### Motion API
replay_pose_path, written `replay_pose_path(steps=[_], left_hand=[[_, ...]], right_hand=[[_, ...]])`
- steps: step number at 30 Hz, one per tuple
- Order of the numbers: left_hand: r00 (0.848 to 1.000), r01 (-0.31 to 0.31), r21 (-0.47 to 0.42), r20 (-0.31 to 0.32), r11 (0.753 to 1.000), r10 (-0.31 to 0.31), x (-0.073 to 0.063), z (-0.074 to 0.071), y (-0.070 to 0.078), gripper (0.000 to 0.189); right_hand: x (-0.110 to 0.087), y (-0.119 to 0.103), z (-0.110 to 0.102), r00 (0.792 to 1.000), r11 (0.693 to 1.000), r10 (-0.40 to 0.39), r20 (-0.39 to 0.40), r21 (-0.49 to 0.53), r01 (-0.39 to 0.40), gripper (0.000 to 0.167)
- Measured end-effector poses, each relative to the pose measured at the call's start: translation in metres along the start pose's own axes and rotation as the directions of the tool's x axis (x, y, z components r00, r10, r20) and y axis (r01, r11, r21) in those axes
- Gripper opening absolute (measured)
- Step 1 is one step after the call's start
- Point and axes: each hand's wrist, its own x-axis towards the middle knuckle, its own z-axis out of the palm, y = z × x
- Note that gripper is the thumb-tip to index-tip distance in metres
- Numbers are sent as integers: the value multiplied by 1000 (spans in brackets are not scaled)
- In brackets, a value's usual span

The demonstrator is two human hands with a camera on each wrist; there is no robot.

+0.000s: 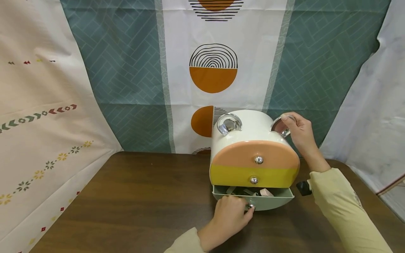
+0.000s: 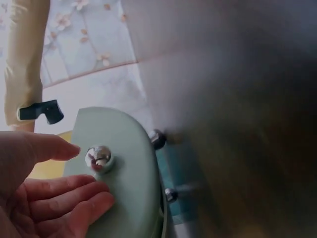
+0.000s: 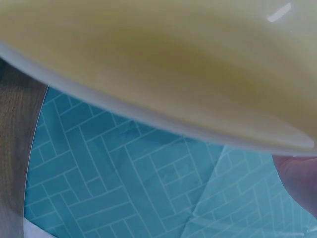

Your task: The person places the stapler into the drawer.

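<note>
A rounded white drawer box stands on the table, with a peach drawer above a yellow drawer. Its lowest, green drawer is pulled out, showing small objects inside, among them a pale pink piece. My left hand is at this drawer's round chrome knob. In the left wrist view, thumb and relaxed fingers lie either side of the knob, with a small gap at the thumb. My right hand grips the right chrome ear on top, thumb in front.
A matching chrome ear is at the box's top left. Brown wooden table extends left of the box. A patterned cloth hangs behind. A black device is at the right cuff.
</note>
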Motion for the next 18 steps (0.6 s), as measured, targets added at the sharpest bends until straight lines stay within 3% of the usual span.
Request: replay_pose_path(steps=[4,7,12,18], left_hand=[[996,41,63,77,997,-46,3,5,4,52],[991,45,107,118,993,-57,6,6,7,52],[991,47,109,122,993,-61,11,9,9,51],[989,68,66,126,996,-76,17,10,8,51]], right_hand=[[0,1,-1,1000,1000,2,-1,-30,-2,16],[0,2,0,1000,1000,-1,-1,7,1,16],[0,1,1,1000,999,-11,6,50,10,17],[-1,-1,0,1000,1000,9,7,13,-9,15]])
